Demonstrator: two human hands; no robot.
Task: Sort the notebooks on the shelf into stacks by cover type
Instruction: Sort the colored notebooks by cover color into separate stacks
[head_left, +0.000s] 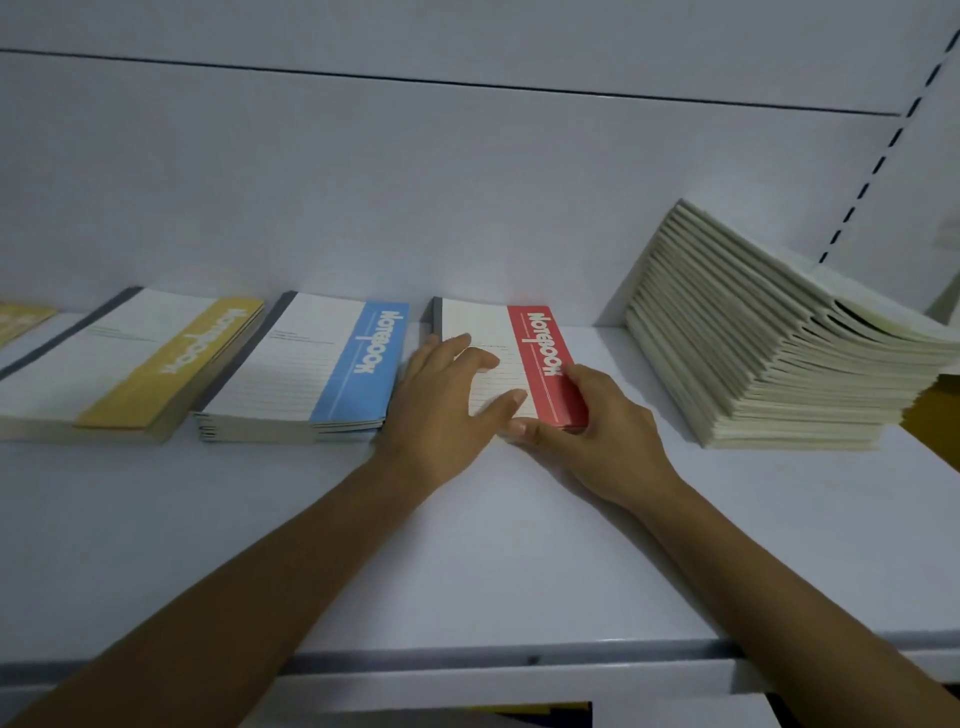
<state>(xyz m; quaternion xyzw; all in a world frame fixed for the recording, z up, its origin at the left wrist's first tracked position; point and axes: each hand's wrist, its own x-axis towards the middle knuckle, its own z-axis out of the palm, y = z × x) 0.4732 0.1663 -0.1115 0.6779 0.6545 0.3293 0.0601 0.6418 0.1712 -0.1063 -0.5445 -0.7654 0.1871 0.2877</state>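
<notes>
The right hand (597, 421) has its grip curled round the near right corner of the red-banded notebook (540, 348), thumb along the near edge. The left hand (447, 395) lies flat-fingered on the cover, grip wide. The notebook lies flat at the middle of the shelf, long axis 6 to 12 o'clock. Its grey spine is at 9, its red title band at 3, and its cover is white and ruled. At its 9 o'clock lie a blue-banded stack (311, 374) and a yellow-banded stack (130, 364), at 3 a tall cream pile (753, 358). All rest on a white shelf (519, 545) against a white back panel (415, 182).
</notes>
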